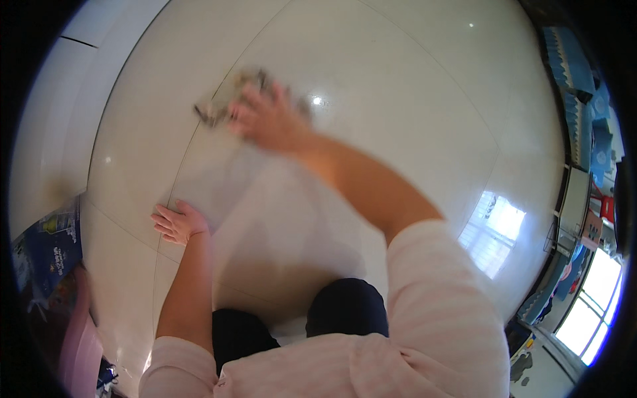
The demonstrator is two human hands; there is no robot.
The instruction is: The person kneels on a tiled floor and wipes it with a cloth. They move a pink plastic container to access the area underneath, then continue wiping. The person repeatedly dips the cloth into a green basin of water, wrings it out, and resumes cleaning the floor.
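Note:
My right hand [271, 119] rests on a cloth [211, 112] that lies against the glossy tiled floor [398, 114] ahead of my knees. Both the hand and the cloth are blurred, and the hand's palm hides much of the cloth. Its fingers are spread over the fabric; whether they grip it is not clear. Lower and to the left, my left hand [179, 222] is set flat on the floor near a tile joint, fingers apart, with nothing in it.
White panelling [59, 109] borders the floor on the left. Below it are a dark blue printed bag or box [54, 244] and a pink plastic container [82, 343]. Along the right edge stand a shelf [572, 199] and blue scalloped fabric [570, 64].

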